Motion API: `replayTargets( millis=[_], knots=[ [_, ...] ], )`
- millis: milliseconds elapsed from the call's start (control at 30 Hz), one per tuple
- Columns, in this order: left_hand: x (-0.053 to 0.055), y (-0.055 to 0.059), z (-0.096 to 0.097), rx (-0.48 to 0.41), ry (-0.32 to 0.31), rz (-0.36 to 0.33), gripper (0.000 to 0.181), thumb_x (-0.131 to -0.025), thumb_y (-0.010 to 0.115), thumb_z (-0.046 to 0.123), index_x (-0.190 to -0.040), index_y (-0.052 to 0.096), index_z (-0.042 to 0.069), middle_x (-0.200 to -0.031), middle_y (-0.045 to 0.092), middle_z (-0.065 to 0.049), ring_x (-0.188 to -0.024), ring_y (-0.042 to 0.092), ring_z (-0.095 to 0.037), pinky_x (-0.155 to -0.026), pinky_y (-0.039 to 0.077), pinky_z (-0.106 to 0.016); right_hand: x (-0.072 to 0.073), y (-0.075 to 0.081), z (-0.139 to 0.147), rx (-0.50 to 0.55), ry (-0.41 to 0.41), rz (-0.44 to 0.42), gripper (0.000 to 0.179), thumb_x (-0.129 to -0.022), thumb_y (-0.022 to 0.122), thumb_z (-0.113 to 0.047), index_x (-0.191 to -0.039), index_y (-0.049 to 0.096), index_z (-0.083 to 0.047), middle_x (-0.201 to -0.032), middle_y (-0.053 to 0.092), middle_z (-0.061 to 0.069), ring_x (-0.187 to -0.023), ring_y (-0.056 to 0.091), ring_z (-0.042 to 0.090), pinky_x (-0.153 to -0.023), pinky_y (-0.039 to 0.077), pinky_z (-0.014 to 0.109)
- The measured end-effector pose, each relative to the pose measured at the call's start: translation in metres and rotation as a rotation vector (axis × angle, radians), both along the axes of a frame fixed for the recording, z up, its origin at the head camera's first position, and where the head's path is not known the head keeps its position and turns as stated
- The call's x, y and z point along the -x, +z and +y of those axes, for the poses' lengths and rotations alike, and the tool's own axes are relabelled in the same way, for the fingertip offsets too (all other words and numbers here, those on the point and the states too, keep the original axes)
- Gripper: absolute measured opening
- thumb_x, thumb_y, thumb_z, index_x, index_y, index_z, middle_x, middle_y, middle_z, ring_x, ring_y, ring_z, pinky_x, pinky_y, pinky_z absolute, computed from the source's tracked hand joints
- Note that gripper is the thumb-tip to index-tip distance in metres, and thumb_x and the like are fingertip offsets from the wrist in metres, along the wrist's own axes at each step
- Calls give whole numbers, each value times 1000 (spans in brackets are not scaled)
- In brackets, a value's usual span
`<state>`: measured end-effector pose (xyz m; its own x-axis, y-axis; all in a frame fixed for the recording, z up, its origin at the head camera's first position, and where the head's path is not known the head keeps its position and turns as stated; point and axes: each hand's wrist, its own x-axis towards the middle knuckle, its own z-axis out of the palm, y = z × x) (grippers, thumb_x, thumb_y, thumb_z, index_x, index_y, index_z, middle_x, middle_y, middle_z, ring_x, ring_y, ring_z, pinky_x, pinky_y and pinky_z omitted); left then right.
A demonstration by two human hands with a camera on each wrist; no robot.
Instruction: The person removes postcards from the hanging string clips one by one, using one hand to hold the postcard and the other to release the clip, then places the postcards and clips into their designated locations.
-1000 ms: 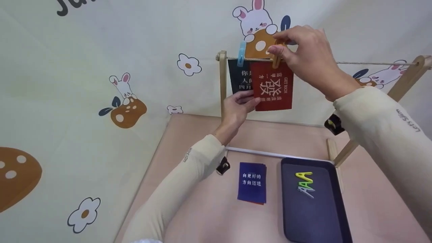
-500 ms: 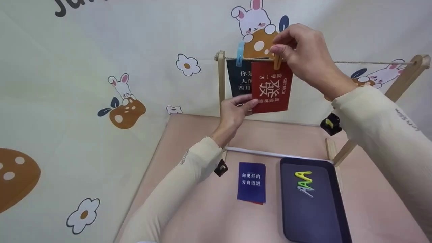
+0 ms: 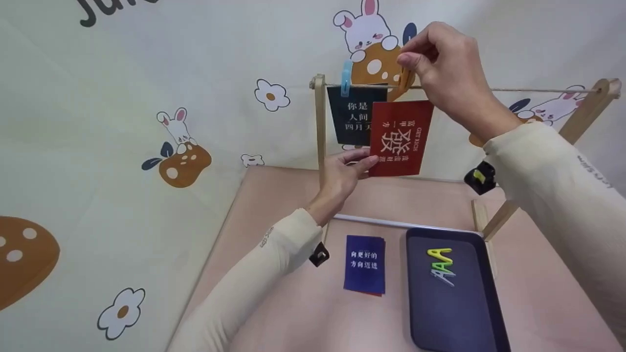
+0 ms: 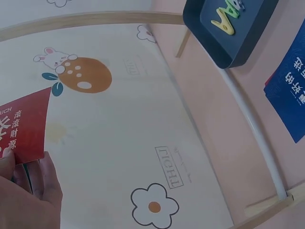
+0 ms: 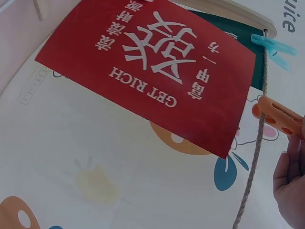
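Note:
A red card (image 3: pixel 403 139) with white characters is pinched at its lower left corner by my left hand (image 3: pixel 340 178), thumb in front. In the right wrist view the card's upper edge stands apart from the rope (image 5: pixel 256 157). My right hand (image 3: pixel 452 73) pinches an orange clothespin (image 3: pixel 406 78), whose tips are at the rope in the right wrist view. Behind the red card, a dark green card (image 3: pixel 352 112) hangs from the rope under a light blue clothespin (image 3: pixel 346 78). The left wrist view shows only part of the red card.
The rope runs between wooden posts (image 3: pixel 320 127). On the pink table (image 3: pixel 274 293) lie a blue card (image 3: pixel 364 264) with a red one under it, and a dark tray (image 3: pixel 457 318) holding yellow, green and grey-blue clothespins (image 3: pixel 441 266). A white bar (image 3: pixel 381 221) joins the stand's feet.
The red card has moved down and slightly right, away from the rope and the orange clothespin, uncovering more of the green card. My right hand with the clothespin has risen a little.

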<state>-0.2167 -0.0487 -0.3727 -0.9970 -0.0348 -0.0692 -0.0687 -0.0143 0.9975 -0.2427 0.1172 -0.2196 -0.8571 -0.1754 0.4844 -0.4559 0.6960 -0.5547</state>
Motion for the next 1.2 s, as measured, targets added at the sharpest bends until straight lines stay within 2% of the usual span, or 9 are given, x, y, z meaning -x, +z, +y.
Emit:
replayTargets(
  millis=[200, 367, 567, 733, 933, 1200],
  knots=[
    [-4, -7, -8, 36, -31, -17, 28, -85, 78, 11, -112, 75, 3, -111, 75, -11, -96, 75, -21, -79, 63, -27, -7, 5, 5, 52, 3, -43, 38, -100, 54, -30, -129, 58, -8, -111, 57, -3, -90, 49, 4, -77, 42, 11],
    [-11, -13, -16, 49, -49, -28, 29, -88, 76, 11, -115, 74, 3, -112, 75, -12, -96, 75, -20, -79, 63, -27, -15, 6, 7, 78, 35, -60, 37, -100, 54, -29, -133, 58, -11, -113, 59, -1, -90, 51, 7, -76, 43, 10],
    [-23, -18, -19, 41, -61, -26, 28, -88, 76, 10, -113, 74, 0, -109, 75, -16, -91, 75, -19, -78, 64, -29, -27, 0, 10, 134, 87, -146, 41, -98, 57, -30, -135, 55, -15, -109, 59, -7, -96, 56, 11, -81, 47, 11],
    [-32, -27, -23, 59, -64, -73, 29, -87, 77, 13, -114, 74, 2, -111, 75, -14, -93, 74, -19, -79, 64, -28, -34, -9, 16, 157, 102, -172, 41, -97, 62, -25, -135, 54, -13, -108, 64, -4, -93, 62, 10, -81, 51, 9],
    [-39, -44, -34, 58, -55, -107, 30, -88, 77, 13, -115, 73, 0, -115, 73, -15, -93, 73, -18, -79, 64, -31, -45, -28, 28, 180, 129, -187, 41, -96, 63, -17, -136, 53, -10, -116, 66, 4, -93, 66, 5, -83, 54, 7],
    [-52, -80, -43, 37, -73, -154, 31, -89, 75, 12, -116, 72, -2, -108, 75, -18, -90, 76, -21, -79, 64, -34, -59, -57, 40, 180, 163, -183, 44, -97, 62, -7, -140, 51, -8, -131, 61, 10, -96, 65, -2, -87, 52, 5]
  ],
)
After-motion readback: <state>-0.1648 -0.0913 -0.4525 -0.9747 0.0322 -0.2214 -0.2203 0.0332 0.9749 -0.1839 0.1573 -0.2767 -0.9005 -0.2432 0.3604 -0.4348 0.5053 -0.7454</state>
